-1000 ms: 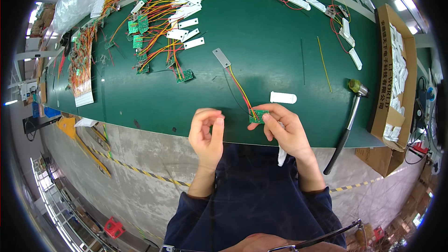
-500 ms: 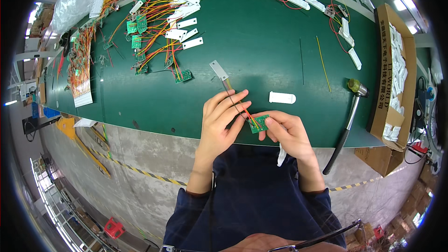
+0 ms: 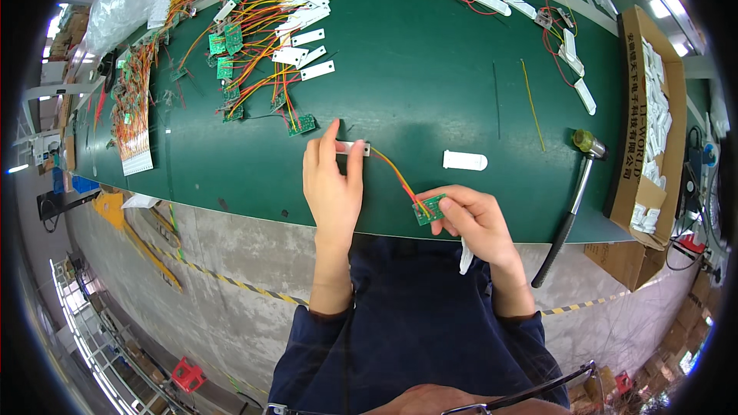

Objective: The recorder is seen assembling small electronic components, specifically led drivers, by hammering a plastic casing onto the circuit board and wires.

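My right hand [image 3: 478, 224] pinches a small green circuit board [image 3: 429, 210] near the table's front edge. A slim white piece [image 3: 466, 258] sticks out below that hand; its upper part is hidden. Red and yellow wires [image 3: 395, 169] run from the board up to a pale flat strip [image 3: 354, 149]. My left hand [image 3: 334, 188] has the strip between thumb and fingers, which cover much of it. On the green table, just beyond my right hand, lies a white plastic cover [image 3: 464, 161] with one rounded end.
Wired boards with white strips [image 3: 307, 37] are heaped at the far left. More wired white pieces [image 3: 569, 54] lie far right. A hammer [image 3: 570, 204] overhangs the front edge beside a cardboard box [image 3: 626, 146] of white parts. Two loose wires [image 3: 532, 104] lie right of centre.
My left hand has moved left from the wires to the pale strip. The strip has turned from slanting to nearly level and come nearer. My right hand still holds the board, almost unmoved.
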{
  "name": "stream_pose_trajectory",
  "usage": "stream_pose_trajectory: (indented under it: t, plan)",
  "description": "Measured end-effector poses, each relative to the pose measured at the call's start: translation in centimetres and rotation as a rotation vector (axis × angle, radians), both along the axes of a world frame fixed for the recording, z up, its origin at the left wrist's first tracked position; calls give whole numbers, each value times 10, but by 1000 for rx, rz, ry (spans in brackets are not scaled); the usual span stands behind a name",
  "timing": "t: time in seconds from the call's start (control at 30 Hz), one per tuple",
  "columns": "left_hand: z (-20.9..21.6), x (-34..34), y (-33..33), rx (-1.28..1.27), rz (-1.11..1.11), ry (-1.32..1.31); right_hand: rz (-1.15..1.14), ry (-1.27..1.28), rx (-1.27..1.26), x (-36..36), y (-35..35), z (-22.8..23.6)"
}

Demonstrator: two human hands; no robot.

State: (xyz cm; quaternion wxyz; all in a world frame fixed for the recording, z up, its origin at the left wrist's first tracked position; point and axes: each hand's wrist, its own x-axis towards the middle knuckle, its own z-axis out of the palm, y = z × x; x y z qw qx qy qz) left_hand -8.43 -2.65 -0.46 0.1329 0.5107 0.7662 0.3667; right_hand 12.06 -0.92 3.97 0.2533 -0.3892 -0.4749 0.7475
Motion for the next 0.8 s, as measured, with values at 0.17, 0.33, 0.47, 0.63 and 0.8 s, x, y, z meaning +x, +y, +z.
stream_pose_trajectory:
  t: [0.17,0.33,0.47,0.63,0.8]
  plan:
    - [14,10,7,-96,24,244,69,-50,8,2,-1,-5]
    - [11,3,-1,25,-74,266,-13,-19,-15,6,-2,-12]
    - [9,4,-6,24,-119,270,-23,9,-27,4,-2,-12]
    - [11,6,-10,64,-150,297,-29,-8,4,3,0,-9]
    - [9,-1,-9,25,-175,352,-22,6,-15,5,-1,-11]
